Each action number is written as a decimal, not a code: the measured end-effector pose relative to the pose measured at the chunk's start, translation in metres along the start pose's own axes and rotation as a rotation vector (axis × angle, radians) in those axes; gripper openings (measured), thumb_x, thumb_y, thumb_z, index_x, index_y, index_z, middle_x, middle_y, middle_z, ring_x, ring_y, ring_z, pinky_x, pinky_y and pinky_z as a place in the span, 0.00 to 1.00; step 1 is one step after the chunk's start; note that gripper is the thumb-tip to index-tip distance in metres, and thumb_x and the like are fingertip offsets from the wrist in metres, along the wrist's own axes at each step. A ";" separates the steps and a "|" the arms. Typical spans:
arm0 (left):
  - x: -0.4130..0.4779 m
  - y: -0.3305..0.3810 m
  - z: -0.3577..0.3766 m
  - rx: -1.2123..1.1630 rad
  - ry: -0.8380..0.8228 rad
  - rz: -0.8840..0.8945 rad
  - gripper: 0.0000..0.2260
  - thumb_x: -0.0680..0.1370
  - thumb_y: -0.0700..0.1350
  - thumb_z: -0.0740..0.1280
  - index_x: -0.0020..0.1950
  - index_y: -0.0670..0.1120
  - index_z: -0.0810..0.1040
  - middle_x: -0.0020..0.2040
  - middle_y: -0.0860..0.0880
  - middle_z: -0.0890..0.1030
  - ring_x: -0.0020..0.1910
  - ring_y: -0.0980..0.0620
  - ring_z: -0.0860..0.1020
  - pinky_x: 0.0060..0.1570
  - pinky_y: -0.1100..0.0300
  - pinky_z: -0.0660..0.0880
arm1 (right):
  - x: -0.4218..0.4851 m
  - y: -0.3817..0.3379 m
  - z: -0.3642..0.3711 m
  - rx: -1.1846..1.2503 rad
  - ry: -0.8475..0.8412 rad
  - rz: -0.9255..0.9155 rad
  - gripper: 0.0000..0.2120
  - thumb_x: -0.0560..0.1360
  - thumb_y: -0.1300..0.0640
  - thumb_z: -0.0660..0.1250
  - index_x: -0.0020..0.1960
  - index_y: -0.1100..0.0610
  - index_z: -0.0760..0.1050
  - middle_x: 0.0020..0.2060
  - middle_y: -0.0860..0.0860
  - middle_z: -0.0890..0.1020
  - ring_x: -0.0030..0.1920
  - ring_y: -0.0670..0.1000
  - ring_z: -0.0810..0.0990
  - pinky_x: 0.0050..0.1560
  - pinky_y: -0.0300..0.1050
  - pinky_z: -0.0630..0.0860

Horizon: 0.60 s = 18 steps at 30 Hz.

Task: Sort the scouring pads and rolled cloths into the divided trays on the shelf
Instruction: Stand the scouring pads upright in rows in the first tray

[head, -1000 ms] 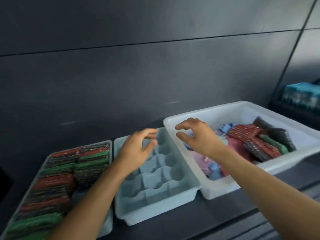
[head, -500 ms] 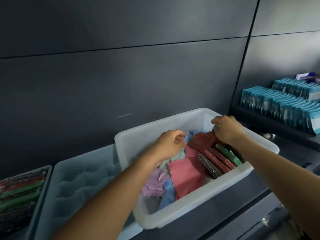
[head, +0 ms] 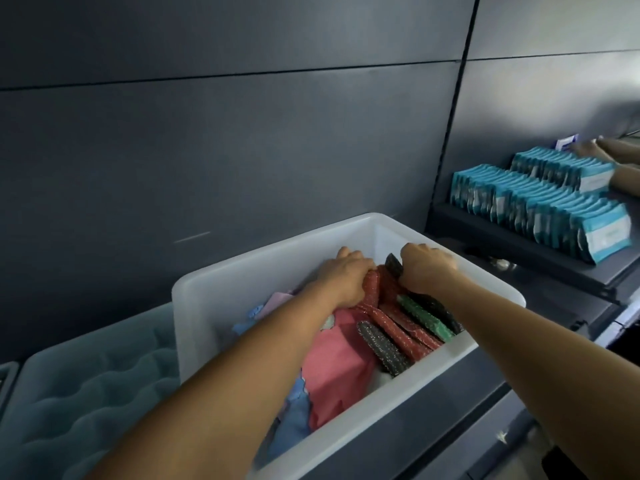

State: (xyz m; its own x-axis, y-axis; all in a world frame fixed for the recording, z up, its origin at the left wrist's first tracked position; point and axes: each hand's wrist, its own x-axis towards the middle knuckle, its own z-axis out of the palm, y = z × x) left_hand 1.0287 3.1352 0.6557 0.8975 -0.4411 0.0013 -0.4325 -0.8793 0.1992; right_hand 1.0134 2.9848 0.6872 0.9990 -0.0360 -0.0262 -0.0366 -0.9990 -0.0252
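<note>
Red scouring pads [head: 401, 329] clamped in curled fingers of left hand [head: 346, 276] and right hand [head: 428, 268], palms down.

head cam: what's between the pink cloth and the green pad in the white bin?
Head view: a dark glittery pad and red pads lie side by side between the pink cloth and green pad, inside the white bin.

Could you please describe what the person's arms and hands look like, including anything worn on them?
The left forearm and right forearm are bare as far as the frame shows, with no sleeves. The left hand and right hand wear no gloves, and neither wrist carries a watch or bracelet. The fingers are too hidden to tell about rings.
</note>
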 end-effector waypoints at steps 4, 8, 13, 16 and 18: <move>-0.021 -0.023 -0.012 -0.046 0.136 -0.013 0.13 0.76 0.43 0.67 0.60 0.49 0.76 0.58 0.49 0.77 0.63 0.47 0.68 0.60 0.52 0.68 | -0.005 -0.002 -0.001 0.052 0.161 -0.060 0.08 0.74 0.55 0.64 0.50 0.57 0.75 0.48 0.54 0.80 0.53 0.58 0.78 0.42 0.46 0.70; -0.058 -0.043 -0.032 -0.202 0.258 -0.125 0.11 0.77 0.47 0.67 0.59 0.50 0.74 0.56 0.46 0.80 0.57 0.45 0.76 0.57 0.52 0.72 | -0.021 -0.021 -0.007 0.254 0.345 -0.206 0.08 0.74 0.54 0.63 0.50 0.56 0.75 0.46 0.55 0.80 0.53 0.59 0.76 0.43 0.46 0.69; -0.131 -0.069 -0.055 -0.524 0.385 -0.228 0.11 0.74 0.52 0.68 0.55 0.50 0.76 0.50 0.51 0.83 0.50 0.50 0.82 0.53 0.49 0.78 | -0.046 -0.057 -0.012 0.697 0.358 -0.258 0.02 0.74 0.57 0.66 0.44 0.55 0.74 0.35 0.53 0.79 0.38 0.58 0.77 0.42 0.54 0.76; -0.181 -0.078 -0.068 -0.732 0.518 -0.248 0.07 0.78 0.45 0.69 0.56 0.49 0.78 0.50 0.54 0.83 0.49 0.58 0.82 0.51 0.57 0.79 | -0.065 -0.085 -0.014 0.809 0.384 -0.310 0.03 0.75 0.59 0.66 0.46 0.59 0.76 0.36 0.56 0.81 0.39 0.59 0.78 0.43 0.53 0.75; -0.213 -0.080 -0.074 -0.877 0.600 -0.242 0.06 0.79 0.43 0.68 0.53 0.52 0.77 0.49 0.57 0.82 0.45 0.65 0.81 0.44 0.68 0.77 | -0.075 -0.104 -0.014 0.848 0.392 -0.348 0.04 0.75 0.60 0.66 0.46 0.61 0.76 0.37 0.58 0.81 0.40 0.60 0.78 0.43 0.53 0.75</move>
State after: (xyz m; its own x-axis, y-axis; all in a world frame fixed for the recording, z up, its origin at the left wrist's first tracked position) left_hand 0.8787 3.3124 0.7116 0.9495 0.0950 0.2989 -0.2403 -0.3920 0.8880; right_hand 0.9427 3.0911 0.7058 0.8895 0.0962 0.4466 0.4068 -0.6117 -0.6785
